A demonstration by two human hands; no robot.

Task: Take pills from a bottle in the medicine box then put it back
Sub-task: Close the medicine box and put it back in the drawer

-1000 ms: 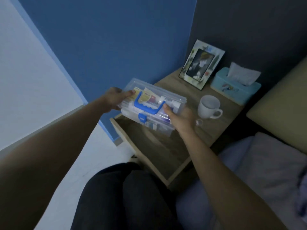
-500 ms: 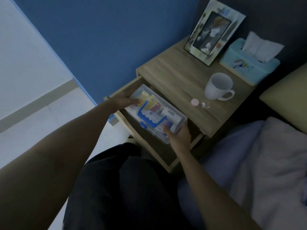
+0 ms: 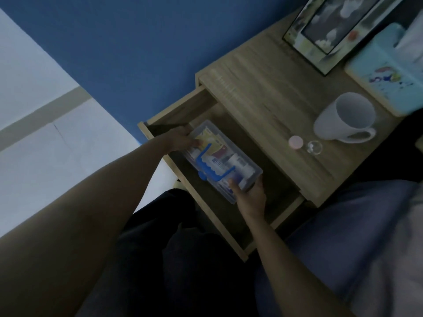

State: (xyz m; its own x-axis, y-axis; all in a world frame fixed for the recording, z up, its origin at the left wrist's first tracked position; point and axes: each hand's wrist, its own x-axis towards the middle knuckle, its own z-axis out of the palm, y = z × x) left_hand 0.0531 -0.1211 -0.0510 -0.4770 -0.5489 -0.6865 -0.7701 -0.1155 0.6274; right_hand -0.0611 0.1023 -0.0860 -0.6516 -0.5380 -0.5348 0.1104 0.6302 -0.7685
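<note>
The medicine box [image 3: 242, 165] is a clear plastic case with a blue handle and packets inside; it lies inside the open wooden drawer [image 3: 180, 110] of the bedside table. My left hand [image 3: 180, 139] grips its far left end. My right hand [image 3: 250, 197] grips its near right end, thumb on the lid. On the table top, a small pink cap [image 3: 295, 142] lies beside a small clear round object [image 3: 314, 147]. I cannot make out a pill bottle among the box contents.
A white mug [image 3: 345, 120] stands on the bedside table [image 3: 263, 104], with a picture frame [image 3: 329, 30] and a light blue tissue box [image 3: 384, 81] behind it. Blue wall on the left, bed covers [image 3: 366, 236] on the right, my dark-clothed legs [image 3: 174, 259] below.
Both hands have brought the medicine box down from above the table top into the open drawer. The camera has tilted down and closer.
</note>
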